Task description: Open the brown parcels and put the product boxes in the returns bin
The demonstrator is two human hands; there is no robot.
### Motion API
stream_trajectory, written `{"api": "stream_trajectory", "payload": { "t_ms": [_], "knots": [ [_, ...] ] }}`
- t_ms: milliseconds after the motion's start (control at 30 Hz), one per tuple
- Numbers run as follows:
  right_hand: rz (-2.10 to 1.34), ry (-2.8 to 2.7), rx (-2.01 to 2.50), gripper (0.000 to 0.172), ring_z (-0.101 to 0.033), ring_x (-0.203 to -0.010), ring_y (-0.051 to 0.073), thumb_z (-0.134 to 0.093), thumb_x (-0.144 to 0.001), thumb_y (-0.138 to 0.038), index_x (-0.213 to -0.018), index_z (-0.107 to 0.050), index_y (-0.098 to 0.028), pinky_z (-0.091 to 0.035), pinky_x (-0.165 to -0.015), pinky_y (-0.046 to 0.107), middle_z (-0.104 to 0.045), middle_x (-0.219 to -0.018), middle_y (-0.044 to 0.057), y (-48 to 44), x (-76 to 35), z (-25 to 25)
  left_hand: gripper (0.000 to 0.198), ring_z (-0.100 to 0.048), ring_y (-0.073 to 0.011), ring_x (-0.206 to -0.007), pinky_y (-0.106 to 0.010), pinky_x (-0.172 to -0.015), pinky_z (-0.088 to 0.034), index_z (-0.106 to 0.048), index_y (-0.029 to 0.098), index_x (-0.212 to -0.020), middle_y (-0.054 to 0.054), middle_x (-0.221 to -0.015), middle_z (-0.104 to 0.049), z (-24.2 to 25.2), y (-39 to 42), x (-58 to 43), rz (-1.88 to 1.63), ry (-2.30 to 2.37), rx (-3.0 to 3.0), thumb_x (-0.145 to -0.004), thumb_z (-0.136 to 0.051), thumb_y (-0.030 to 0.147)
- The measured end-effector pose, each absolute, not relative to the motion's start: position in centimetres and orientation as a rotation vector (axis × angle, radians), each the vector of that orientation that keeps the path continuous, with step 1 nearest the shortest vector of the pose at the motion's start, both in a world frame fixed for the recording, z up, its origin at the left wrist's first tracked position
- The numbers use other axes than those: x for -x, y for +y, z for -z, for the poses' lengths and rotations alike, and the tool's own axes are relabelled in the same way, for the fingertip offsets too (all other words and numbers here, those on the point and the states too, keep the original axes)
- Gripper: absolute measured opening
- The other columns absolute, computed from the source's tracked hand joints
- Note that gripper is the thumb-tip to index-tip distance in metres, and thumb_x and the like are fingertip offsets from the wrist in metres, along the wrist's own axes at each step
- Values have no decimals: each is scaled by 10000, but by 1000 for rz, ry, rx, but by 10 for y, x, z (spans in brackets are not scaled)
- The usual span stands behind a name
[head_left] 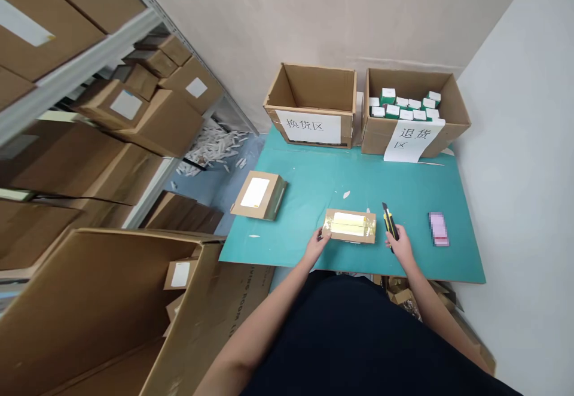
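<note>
Against a pale wall [314, 19], 2 open cartons stand along the far edge of a teal desk [314, 168]. On the left carton [348, 131] a paper sign reads 换货区; on the right carton [373, 137], which holds white-and-green boxes [392, 111], another reads 退货区. Near the desk's left edge lies a labelled package [260, 197], its print too small to read. Toward the near edge, the taped parcel [348, 227] sits between the 2 hands: the left hand [317, 245] pinches its left end, while the right hand [400, 244], just beyond its right end and not touching it, grips a yellow-and-black box cutter [390, 224]. Writing on the parcel's label [348, 224] is illegible.
</note>
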State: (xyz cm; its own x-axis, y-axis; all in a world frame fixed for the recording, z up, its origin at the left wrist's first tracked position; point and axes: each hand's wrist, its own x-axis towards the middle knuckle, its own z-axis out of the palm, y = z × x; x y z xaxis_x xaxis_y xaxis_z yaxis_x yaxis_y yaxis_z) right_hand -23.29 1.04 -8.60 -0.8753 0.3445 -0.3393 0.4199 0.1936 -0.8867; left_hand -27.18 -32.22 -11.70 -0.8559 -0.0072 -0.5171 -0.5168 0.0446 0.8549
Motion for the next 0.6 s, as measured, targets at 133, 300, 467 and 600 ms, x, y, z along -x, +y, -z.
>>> {"api": "stream_trajectory", "payload": {
  "t_ms": [133,300,467,600],
  "knots": [
    [1624,2483,-474,394,-711,-951,317,-713,-779,-418,-1142,-657,-275,-571,-831,446,-749,-1073,69,-20,243,57,607,-628,-304,-1218,-430,-1073,-470,-617,188,-1265,-139,-1356,-644,121,-322,270,-1910,1959,478,-751,-794,458],
    [1099,2586,-46,444,-647,-1183,299,-623,-870,-285,-1314,-607,-265,-496,-994,430,-679,-1321,89,-48,262,29,526,-660,-298,-1176,-452,-1053,-496,-646,190,-1211,-124,-1291,-692,125,-324,271,-1901,1980,421,-767,-778,439],
    [774,2578,211,491,-617,-1244,278,-563,-924,-244,-1414,-545,-272,-483,-1017,404,-617,-1422,98,-66,274,10,484,-671,-304,-1157,-456,-1032,-511,-659,180,-1162,-131,-1261,-708,131,-324,269,-1867,1991,364,-782,-754,464],
    [650,2567,315,518,-634,-1209,274,-539,-947,-253,-1463,-504,-282,-494,-994,402,-630,-1398,107,-73,276,3,472,-674,-301,-1149,-445,-1033,-507,-665,178,-1148,-124,-1237,-720,136,-324,269,-1858,1962,321,-805,-726,497]
  ]
}}
